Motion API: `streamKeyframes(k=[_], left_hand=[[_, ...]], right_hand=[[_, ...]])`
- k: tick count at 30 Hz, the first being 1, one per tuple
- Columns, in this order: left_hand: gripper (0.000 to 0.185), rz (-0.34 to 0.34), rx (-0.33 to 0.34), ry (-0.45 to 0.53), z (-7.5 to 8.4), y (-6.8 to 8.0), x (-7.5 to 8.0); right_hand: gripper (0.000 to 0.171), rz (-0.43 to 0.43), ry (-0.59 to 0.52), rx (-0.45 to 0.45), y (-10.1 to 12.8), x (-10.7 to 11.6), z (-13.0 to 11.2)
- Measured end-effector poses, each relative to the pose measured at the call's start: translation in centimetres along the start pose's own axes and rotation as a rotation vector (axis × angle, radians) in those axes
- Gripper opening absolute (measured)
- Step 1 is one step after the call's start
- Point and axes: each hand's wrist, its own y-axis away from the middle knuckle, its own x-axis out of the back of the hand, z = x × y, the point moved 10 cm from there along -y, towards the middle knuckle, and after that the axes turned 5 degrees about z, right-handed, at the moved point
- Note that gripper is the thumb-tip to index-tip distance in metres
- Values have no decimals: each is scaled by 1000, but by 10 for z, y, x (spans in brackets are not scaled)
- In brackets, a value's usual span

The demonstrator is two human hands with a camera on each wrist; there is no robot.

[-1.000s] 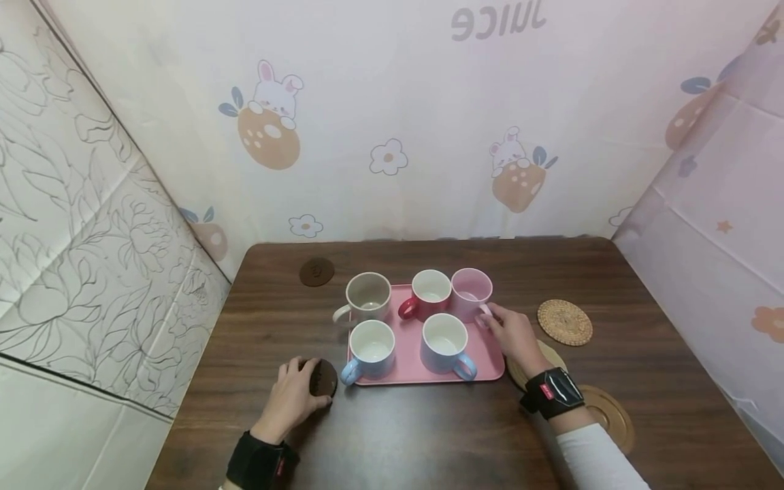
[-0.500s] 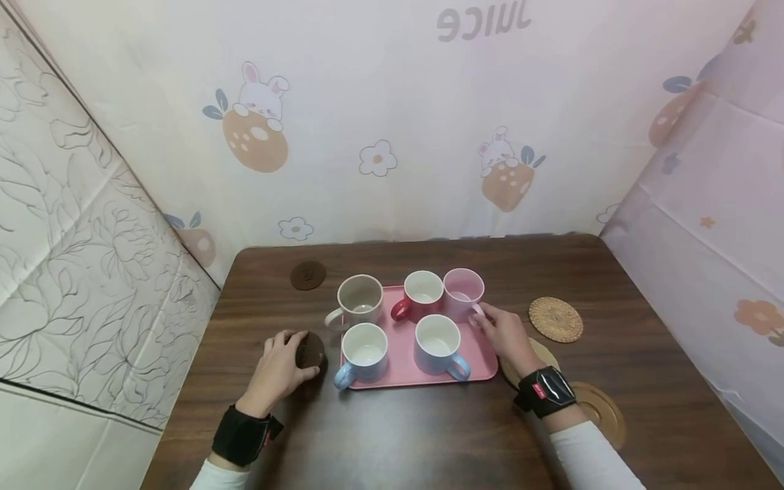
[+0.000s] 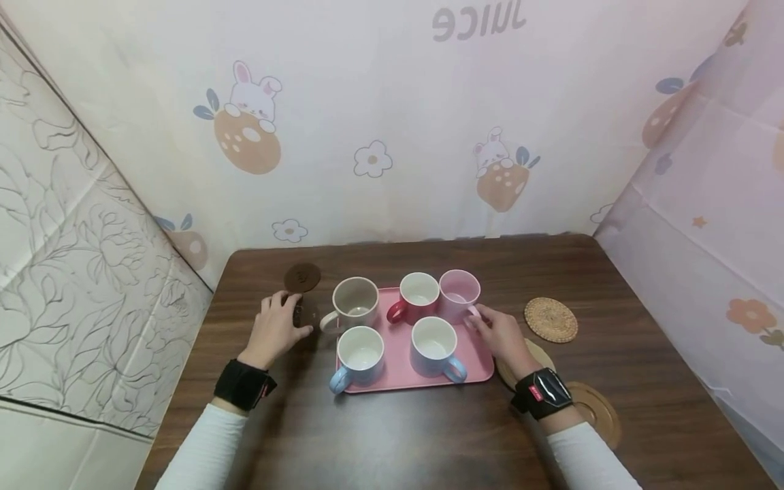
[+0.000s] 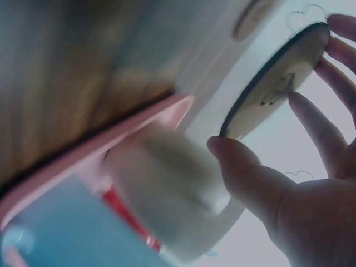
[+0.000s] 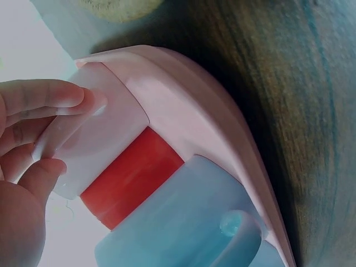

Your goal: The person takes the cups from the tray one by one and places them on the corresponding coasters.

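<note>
While the left hand [image 3: 277, 328] pinches a dark brown round coaster [image 3: 304, 315] between thumb and fingers, lifted on edge just left of the beige mug [image 3: 354, 303], the right hand [image 3: 499, 333] reaches to the pink mug [image 3: 459, 295] at the back right corner of a pink tray [image 3: 398, 354]; its fingers curl onto the mug's handle, with fingertips [image 5: 83, 100] pressed against the mug's side in the right wrist view; in the left wrist view the coaster [image 4: 275, 78] shows a pale face with a dark rim, held between the thumb [image 4: 245, 169] below and the fingers along its far edge; the tray sits at the middle of a dark wooden table [image 3: 398, 435] and carries five mugs; the beige mug stands at the back left, overhanging the tray's edge, a red mug [image 3: 418, 297] stands beside the pink one, and two light blue mugs [image 3: 360, 354] stand in the front row; a second brown coaster [image 3: 303, 277] lies flat near the back left of the table; a woven coaster [image 3: 551, 319] lies right of the tray, with two wooden ones nearer the right forearm; both wrists wear black bands.
</note>
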Motion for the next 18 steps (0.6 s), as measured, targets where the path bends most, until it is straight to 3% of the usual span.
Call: streamKeyframes(k=[7, 11, 18], left_hand=[[73, 14, -25, 22, -2, -43, 6], [74, -21, -40, 56, 2, -64, -5], [73, -39, -100, 71, 24, -97, -23]], right_hand=[[40, -10, -6, -31, 2, -1, 2], [41, -14, -10, -51, 3, -1, 4], [37, 3, -24, -47, 5, 1, 5]])
